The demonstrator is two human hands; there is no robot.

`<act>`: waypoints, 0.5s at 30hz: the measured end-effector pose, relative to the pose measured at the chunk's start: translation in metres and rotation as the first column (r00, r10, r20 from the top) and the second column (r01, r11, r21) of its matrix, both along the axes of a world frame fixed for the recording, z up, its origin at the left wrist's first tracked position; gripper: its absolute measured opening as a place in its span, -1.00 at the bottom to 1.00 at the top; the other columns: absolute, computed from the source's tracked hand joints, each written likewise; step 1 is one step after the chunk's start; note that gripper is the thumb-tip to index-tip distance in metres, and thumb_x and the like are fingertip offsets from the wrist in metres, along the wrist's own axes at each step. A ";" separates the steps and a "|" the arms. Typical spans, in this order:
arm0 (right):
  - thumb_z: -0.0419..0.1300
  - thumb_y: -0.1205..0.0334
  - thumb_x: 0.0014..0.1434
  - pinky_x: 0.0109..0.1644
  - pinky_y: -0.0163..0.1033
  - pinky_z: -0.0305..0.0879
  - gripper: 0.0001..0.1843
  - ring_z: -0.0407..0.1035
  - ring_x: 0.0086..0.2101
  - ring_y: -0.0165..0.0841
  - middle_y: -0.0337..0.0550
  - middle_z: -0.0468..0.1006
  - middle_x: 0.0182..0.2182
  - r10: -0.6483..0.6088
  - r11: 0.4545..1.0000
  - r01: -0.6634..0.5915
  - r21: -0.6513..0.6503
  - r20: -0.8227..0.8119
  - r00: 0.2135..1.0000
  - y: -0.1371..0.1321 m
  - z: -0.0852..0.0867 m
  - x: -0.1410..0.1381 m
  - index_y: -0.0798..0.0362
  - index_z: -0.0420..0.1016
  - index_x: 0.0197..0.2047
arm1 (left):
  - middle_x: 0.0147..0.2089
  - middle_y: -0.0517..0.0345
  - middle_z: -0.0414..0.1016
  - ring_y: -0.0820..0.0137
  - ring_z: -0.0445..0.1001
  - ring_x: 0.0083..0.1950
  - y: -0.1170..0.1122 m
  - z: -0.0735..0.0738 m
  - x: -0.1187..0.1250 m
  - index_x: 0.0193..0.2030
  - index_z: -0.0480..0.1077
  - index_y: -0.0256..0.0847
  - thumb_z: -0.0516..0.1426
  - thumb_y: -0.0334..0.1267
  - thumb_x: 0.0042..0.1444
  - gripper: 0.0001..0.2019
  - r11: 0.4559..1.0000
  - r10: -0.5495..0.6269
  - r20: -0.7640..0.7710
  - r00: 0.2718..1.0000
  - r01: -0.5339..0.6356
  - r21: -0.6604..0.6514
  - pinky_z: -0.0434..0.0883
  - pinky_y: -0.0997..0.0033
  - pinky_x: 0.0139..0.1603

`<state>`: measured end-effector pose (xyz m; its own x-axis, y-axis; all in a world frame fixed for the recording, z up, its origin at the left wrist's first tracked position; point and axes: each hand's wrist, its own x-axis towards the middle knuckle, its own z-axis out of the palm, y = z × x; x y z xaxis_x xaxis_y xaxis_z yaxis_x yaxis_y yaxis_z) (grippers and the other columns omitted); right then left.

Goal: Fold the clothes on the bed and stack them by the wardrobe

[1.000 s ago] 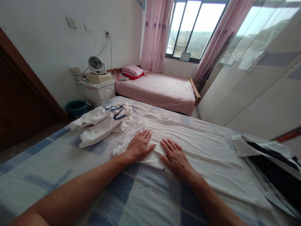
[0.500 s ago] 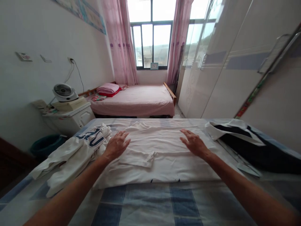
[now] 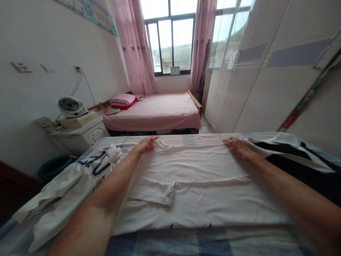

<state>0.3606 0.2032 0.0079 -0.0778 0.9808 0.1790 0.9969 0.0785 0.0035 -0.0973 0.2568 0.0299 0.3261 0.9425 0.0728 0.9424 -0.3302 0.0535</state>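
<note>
A white T-shirt (image 3: 202, 167) lies folded lengthwise across the bed in front of me, one short sleeve (image 3: 154, 192) turned toward me. At its far left corner, by the collar, my left hand (image 3: 147, 144) has its fingers bent onto the cloth, the index finger stretched out. My right hand (image 3: 236, 147) is on the far edge at the right, fingers pinched at the fabric. The fingertips of both hands are partly hidden. Left of my left forearm rests a crumpled white top with dark lettering (image 3: 97, 165). A black-and-white garment (image 3: 295, 167) lies beyond my right wrist.
The near bed has a blue-and-white checked sheet (image 3: 213, 243). Behind it stands a second bed with a pink cover (image 3: 160, 110). A small fan (image 3: 71, 106) sits on a cabinet (image 3: 90, 133) at left; a glossy wardrobe (image 3: 255, 89) lines the right side.
Both hands have moved away from me to the shirt's far edge and further apart, from open above the cloth to fingers closing on it. The view has shifted slightly.
</note>
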 end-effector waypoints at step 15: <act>-0.02 0.29 0.09 -0.10 -0.11 0.18 -0.76 0.31 -0.14 -0.16 0.00 0.50 -0.22 -0.022 0.951 -0.001 0.309 0.071 0.997 -0.065 0.037 -0.001 0.09 0.44 -0.25 | -0.16 0.07 0.50 0.27 0.46 -0.11 -0.087 0.043 -0.031 -0.15 0.37 -0.16 -0.03 -0.30 0.07 -0.76 0.968 0.045 0.096 0.994 -0.067 0.243 0.34 0.37 -0.08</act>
<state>0.3599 0.1379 0.0449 -0.0920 0.8794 0.4671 0.9938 0.0516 0.0986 -0.1283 0.1701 0.0725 0.2547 0.9087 0.3308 0.9549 -0.2903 0.0620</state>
